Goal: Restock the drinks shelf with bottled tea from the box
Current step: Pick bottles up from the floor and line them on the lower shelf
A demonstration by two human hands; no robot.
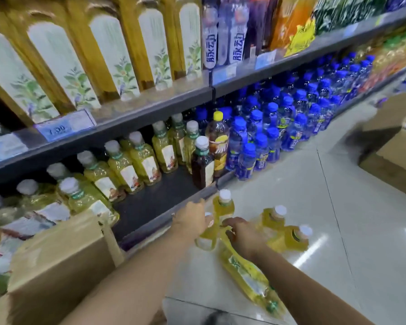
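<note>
Nearest, at the left, sits the cardboard box. The right hand curls round the neck of a leaning tea bottle on the floor. The left hand appears, through blur, to clasp a second tea bottle at its shoulder. Full smooth plastic is probably heavyish and slippery, so the neck under the cap looks the surest hold. Beyond, the bottom shelf shows a gap.

Blurred price tag, cropped box
</note>
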